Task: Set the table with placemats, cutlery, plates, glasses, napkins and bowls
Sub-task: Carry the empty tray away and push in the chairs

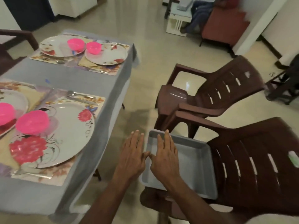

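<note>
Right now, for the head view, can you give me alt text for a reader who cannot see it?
Both hands, left hand and right hand, reach out open and empty over a grey tray resting on a brown plastic chair. To the left, a table in a grey cloth holds floral placemats, plates, pink bowls and cutlery.

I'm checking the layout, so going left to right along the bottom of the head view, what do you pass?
Pink bowl → large floral plate → left hand → right hand → grey tray → brown plastic chair.
</note>
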